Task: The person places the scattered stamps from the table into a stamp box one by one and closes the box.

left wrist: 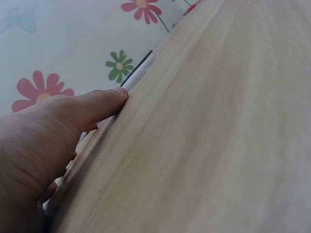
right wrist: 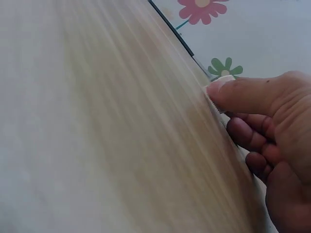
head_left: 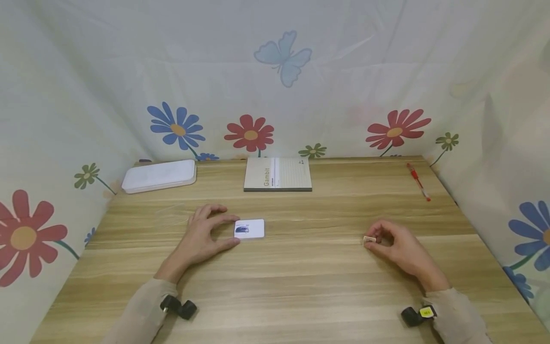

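A white, round-cornered card (head_left: 253, 228) lies on the wooden table left of centre, with a small dark blue picture printed at its left end. My left hand (head_left: 201, 237) holds that end, index finger at the far edge and thumb at the near edge. To the right, low over the table, my right hand (head_left: 397, 246) pinches a small cream postage stamp (head_left: 369, 239) between thumb and forefinger. The stamp's toothed edge (right wrist: 218, 106) shows beside the thumb in the right wrist view. Its other fingers curl in underneath.
At the back stand a white case (head_left: 159, 176) on the left and a notebook (head_left: 277, 176) in the middle. A red pen (head_left: 418, 181) lies near the far right edge. Left of the left hand is a faint transparent sheet (head_left: 171, 214). Flowered curtains surround the table.
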Tool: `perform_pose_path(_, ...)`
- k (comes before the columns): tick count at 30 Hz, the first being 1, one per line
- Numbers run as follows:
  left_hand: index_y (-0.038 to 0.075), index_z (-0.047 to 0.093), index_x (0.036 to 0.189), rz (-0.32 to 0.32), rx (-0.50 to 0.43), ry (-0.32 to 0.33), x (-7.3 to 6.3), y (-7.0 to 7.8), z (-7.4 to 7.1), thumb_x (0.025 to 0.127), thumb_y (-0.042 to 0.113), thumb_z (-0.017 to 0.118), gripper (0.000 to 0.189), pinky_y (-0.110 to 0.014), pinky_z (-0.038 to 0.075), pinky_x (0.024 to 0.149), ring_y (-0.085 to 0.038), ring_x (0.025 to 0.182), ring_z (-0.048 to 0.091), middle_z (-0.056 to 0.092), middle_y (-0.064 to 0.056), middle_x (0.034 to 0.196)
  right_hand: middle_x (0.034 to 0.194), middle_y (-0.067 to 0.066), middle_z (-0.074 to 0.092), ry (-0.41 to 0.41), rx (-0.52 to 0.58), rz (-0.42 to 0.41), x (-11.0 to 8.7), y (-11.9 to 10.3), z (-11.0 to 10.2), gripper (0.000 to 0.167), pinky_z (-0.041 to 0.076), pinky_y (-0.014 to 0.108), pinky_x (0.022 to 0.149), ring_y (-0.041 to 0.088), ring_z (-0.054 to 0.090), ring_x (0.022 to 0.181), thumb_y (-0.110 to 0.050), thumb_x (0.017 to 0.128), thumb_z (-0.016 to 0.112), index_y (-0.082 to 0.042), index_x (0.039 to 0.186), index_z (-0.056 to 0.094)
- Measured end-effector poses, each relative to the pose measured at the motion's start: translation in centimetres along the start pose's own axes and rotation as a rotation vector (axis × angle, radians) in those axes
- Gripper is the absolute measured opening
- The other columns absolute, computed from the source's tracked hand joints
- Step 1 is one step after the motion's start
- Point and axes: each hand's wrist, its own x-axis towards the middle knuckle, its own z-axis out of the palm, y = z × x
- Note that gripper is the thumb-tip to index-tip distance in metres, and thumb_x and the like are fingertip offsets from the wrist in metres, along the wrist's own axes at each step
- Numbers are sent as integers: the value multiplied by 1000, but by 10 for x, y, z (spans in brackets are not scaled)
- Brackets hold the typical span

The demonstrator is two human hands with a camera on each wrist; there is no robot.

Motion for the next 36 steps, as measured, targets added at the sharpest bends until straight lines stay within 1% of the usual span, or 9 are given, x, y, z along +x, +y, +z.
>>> perform_pose_path(5, 37, 78, 137, -7, -2, -3, 0, -1, 1, 86, 58, 94, 58, -67, 23, 121, -38, 150, 39, 53, -7, 156, 95, 4, 79, 57, 106, 20, 2, -1, -1, 14, 57, 22, 73, 11, 73, 83, -9, 96, 89, -10, 102, 76)
perform_pose_path(8, 37, 78, 137, -5, -2, 1, 0, -2, 0, 86, 58, 94, 58, -67, 23, 121, -38, 150, 39, 54, -7, 156, 94, 8, 82, 40, 175, 49, 6, -5, -2, 10, 61, 25, 73, 13, 78, 82, -5, 98, 86, -5, 101, 76)
perform_pose_path(11, 37, 78, 137, 0, 1, 5, 0, -2, 0, 86, 58, 94, 58, -67, 23, 121, -38, 149, 39, 54, -7, 156, 97, 15, 83, 4, 246, 78, 11, -9, -2, 8, 66, 31, 73, 16, 81, 83, 0, 99, 82, 2, 104, 77)
perform_pose_path(13, 37, 78, 137, 4, 2, 5, 0, -3, 0, 86, 59, 93, 58, -67, 23, 121, -38, 149, 40, 54, -7, 156, 101, 19, 83, -18, 274, 88, 15, -11, -2, 8, 67, 33, 74, 17, 81, 85, 3, 101, 79, 6, 107, 78)
perform_pose_path(19, 37, 78, 137, 5, 1, 1, 0, -3, 1, 86, 59, 93, 58, -67, 22, 122, -38, 149, 40, 54, -8, 156, 108, 21, 82, -56, 246, 61, 26, -17, 2, 15, 66, 29, 78, 15, 80, 90, 3, 107, 69, 8, 117, 79)
perform_pose_path(24, 37, 78, 137, 4, 9, 6, 0, -2, 1, 86, 57, 94, 58, -65, 25, 119, -38, 149, 41, 54, -8, 156, 107, 22, 81, 4, 237, 51, 37, -25, 7, 19, 65, 28, 76, 15, 79, 87, 0, 111, 65, 9, 123, 76)
perform_pose_path(28, 38, 78, 137, 1, 10, 6, 1, -2, 1, 85, 57, 94, 58, -64, 25, 118, -37, 149, 41, 54, -8, 156, 109, 28, 78, 48, 304, 65, 47, -34, 14, 22, 66, 29, 77, 17, 79, 87, 0, 111, 64, 13, 128, 71)
perform_pose_path(32, 38, 78, 137, 2, 4, 5, 0, -2, 1, 85, 57, 95, 58, -64, 25, 119, -37, 149, 40, 54, -8, 156, 107, 32, 78, 76, 363, 83, 59, -42, 23, 19, 66, 31, 76, 20, 80, 85, 1, 110, 67, 14, 124, 68)
perform_pose_path(36, 37, 78, 137, 5, 2, 7, 0, -2, 1, 85, 57, 94, 58, -64, 24, 120, -37, 149, 40, 54, -7, 156, 102, 31, 79, 93, 354, 65, 68, -48, 31, 12, 65, 30, 70, 19, 79, 80, 2, 107, 70, 11, 115, 71)
